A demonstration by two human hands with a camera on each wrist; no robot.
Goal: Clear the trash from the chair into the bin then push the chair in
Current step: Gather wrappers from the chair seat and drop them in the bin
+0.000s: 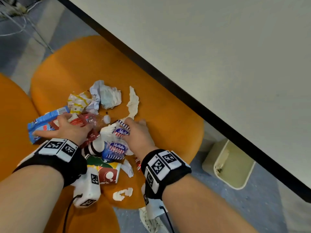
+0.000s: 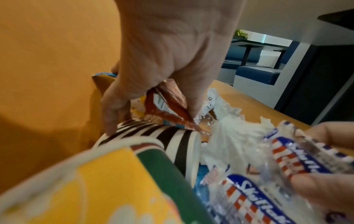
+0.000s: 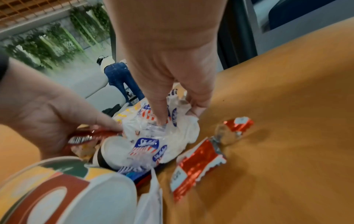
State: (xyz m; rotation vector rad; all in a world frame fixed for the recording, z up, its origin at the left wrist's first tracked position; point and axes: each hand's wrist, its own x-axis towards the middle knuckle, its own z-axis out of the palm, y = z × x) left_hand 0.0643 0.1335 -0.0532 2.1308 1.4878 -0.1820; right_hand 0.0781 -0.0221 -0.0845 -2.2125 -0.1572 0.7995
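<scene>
Little is done: the litter remains heaped on the orange upholstered chair seat [image 1: 80, 68]. A red foil wrapper [image 2: 168, 112] is pinched by the left hand [image 1: 70, 128]; a clear printed cracker wrapper [image 3: 151, 121] is grasped by the right hand [image 1: 138, 133]. The beige plastic bin [image 1: 230, 167] stands near the chair; the pushing-in is left.

Trash [image 1: 107, 132] lies in a messy pile on the orange chair [image 1: 70, 68]: wrappers, paper cups, crumpled tissue. The pale bin [image 1: 235, 167] stands on the floor beside the chair.
</scene>
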